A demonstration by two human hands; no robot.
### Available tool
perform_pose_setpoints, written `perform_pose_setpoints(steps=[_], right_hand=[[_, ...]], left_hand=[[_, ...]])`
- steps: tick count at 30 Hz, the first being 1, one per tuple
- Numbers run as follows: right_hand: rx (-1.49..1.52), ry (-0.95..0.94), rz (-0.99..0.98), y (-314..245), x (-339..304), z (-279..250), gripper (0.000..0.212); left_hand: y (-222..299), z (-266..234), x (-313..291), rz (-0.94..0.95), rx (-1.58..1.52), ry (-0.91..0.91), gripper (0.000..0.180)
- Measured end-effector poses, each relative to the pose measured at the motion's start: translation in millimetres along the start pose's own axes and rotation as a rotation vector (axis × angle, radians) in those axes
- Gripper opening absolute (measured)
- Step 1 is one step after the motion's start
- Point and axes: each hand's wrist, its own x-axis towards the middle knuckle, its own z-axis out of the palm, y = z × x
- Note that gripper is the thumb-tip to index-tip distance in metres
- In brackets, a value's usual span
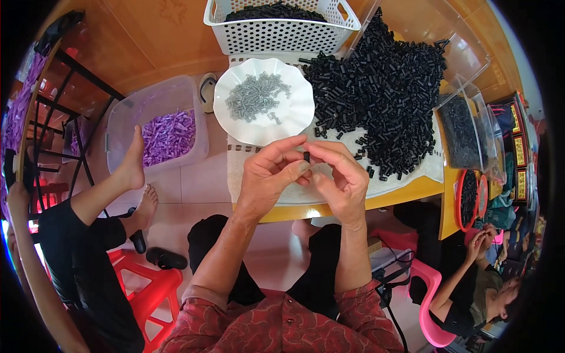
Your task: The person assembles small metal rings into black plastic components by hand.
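My left hand [272, 173] is closed, pinching a short black plastic tube [306, 157] between thumb and fingers. Close against it, my right hand [340, 179] has its fingers bent and its index fingertip near the top of the tube. Whatever the right fingers hold is hidden or too small to make out. Just beyond my hands stands a white wavy-rimmed plate [294, 120] bearing a pile of small clear plastic parts [256, 97]. To its right spreads a large heap of black plastic tubes [376, 88] on a pale cloth [376, 191].
A white perforated basket [282, 38] of black pieces stands at the back. Clear bins [465, 129] and a red tray [468, 200] sit at right. On the floor at left is a translucent tub [118, 138] of purple pieces. People sit at both sides; a red stool [150, 288] is lower left.
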Motion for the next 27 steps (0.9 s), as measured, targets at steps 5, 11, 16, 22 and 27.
perform_pose_setpoints(steps=[5,11,16,22,27], right_hand=[[0.022,0.037,0.173,2,-1,-4,0.022],[0.048,-0.005,0.235,-2,1,-4,0.017],[0.205,0.071,0.286,6,-3,-3,0.012],[0.199,0.097,0.305,7,-3,-3,0.011],[0.195,0.116,0.262,7,-3,0,0.007]], left_hand=[[1,-1,-4,0.010,0.121,-0.030,0.039],[0,1,-4,0.000,0.139,-0.029,0.036],[1,2,-3,-0.030,0.103,0.003,0.032],[-2,3,-4,0.011,0.094,-0.012,0.029],[-4,4,-4,0.053,0.098,-0.024,0.027]])
